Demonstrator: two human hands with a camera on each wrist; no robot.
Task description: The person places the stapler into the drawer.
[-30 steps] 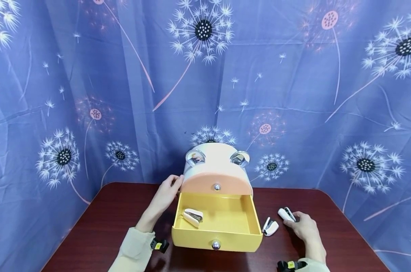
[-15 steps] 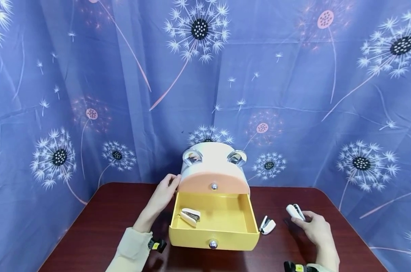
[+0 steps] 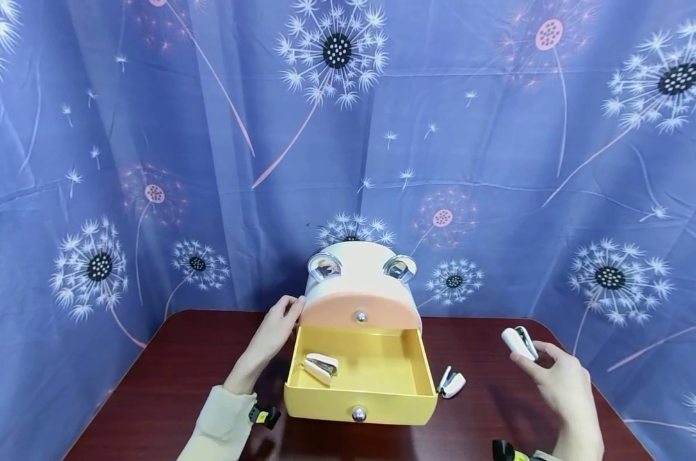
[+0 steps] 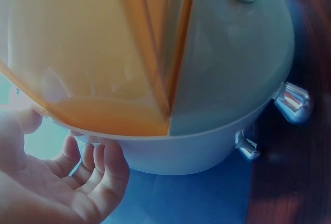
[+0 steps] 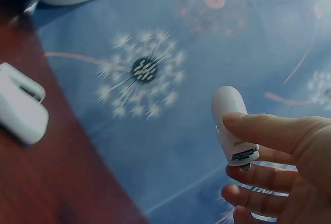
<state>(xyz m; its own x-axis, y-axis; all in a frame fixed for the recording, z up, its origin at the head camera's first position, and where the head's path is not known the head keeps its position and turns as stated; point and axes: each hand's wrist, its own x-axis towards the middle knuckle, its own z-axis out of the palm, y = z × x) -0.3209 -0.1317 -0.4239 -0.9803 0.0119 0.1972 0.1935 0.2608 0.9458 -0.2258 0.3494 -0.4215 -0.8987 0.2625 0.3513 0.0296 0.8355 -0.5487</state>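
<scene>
A white mini stapler [image 3: 518,344] is pinched between the thumb and fingers of my right hand [image 3: 565,378], raised above the right part of the table. The right wrist view shows the held stapler [image 5: 231,125] with the thumb on top. My left hand [image 3: 275,325] touches the left side of a white drawer box [image 3: 362,269] with peach front and silver eye-like rings. Loosely bent fingers [image 4: 114,157] rest by the box's rim in the left wrist view. The yellow drawer [image 3: 324,404] is pulled out; a white stapler [image 3: 321,368] lies inside, at left.
Another white stapler [image 3: 451,383] lies on the dark red table [image 3: 469,435], just right of the drawer. A blue dandelion-print curtain [image 3: 497,160] hangs behind and around the table. The drawer's silver knob [image 3: 359,413] juts toward the front.
My right hand has lifted the stapler and moved right with it, away from the drawer. My left hand stays at the box's side. The view has shifted slightly.
</scene>
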